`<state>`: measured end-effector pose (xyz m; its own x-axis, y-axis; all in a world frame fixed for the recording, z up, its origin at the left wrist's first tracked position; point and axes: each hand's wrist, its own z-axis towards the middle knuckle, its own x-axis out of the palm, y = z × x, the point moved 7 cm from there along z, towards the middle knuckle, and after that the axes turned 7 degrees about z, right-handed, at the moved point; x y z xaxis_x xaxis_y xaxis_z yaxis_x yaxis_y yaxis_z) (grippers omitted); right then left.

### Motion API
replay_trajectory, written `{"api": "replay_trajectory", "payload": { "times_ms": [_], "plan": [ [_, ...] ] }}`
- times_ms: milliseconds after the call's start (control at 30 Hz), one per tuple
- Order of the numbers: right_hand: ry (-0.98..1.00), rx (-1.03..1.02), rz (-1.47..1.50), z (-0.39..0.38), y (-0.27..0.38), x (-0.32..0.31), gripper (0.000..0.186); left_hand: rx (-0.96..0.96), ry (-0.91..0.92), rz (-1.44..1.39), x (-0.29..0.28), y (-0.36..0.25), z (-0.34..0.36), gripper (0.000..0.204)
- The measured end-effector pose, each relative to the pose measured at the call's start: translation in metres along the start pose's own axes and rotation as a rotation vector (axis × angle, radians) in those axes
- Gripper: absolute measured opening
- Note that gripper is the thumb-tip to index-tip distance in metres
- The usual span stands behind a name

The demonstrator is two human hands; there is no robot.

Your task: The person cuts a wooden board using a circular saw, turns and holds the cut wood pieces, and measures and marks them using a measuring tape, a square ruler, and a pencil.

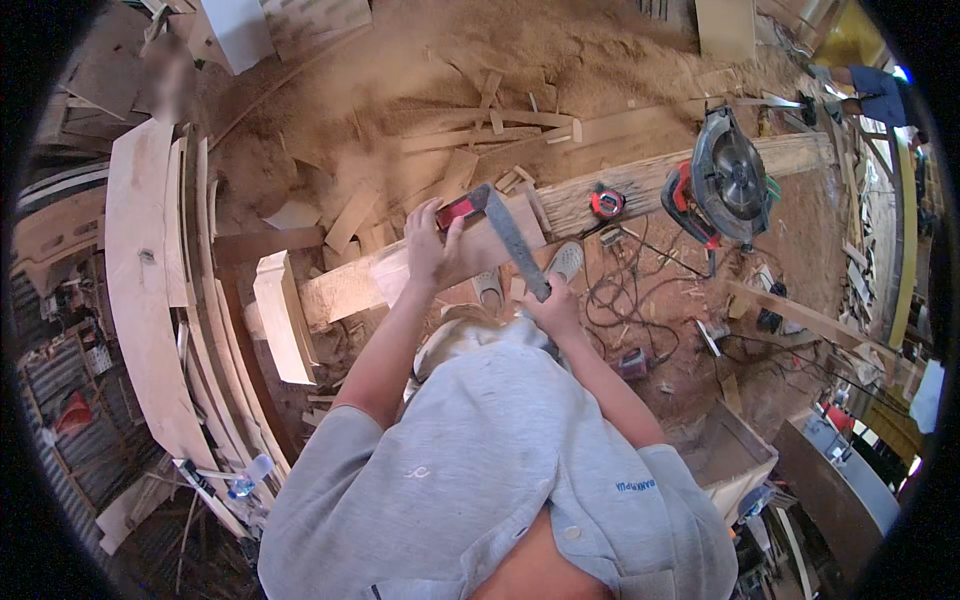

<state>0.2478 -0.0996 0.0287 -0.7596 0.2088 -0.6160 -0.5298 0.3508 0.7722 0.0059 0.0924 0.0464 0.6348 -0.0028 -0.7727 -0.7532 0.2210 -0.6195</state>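
Observation:
A try square [515, 240], with a red stock and a worn grey blade, spans between my hands above a pale board [485, 250]. My left hand [426, 245] is closed on the red stock, its thumb and fingers at the near end. Closed round the far tip of the blade is my right hand [556, 308]. The board lies along a long wooden beam [345, 290] that crosses in front of me. Farther right on the beam sit a red tape measure [606, 202] and a circular saw [730, 180] with its round blade showing.
A short wood block [283, 320] lies across the beam's left end. Long planks [150, 250] are stacked on the left. Sawdust and offcuts cover the far ground; a dark cord [610, 285] coils right of my feet. Another person [880, 95] is at the far right.

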Motion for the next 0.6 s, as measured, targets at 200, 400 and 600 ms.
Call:
{"api": "replay_trajectory", "payload": {
  "times_ms": [200, 400, 600],
  "plan": [
    [0.120, 0.147, 0.132, -0.012, -0.005, 0.018, 0.037, 0.009, 0.116, 0.119, 0.025, -0.020, 0.007, 0.059],
    [0.252, 0.191, 0.217, -0.016, -0.001, 0.014, 0.055, 0.140, 0.038, 0.163, 0.022, -0.031, 0.006, 0.055],
    [-0.099, 0.108, 0.286, -0.014, -0.006, -0.019, 0.046, 0.215, 0.015, 0.182, 0.021, -0.037, 0.007, 0.053]
  ]
}}
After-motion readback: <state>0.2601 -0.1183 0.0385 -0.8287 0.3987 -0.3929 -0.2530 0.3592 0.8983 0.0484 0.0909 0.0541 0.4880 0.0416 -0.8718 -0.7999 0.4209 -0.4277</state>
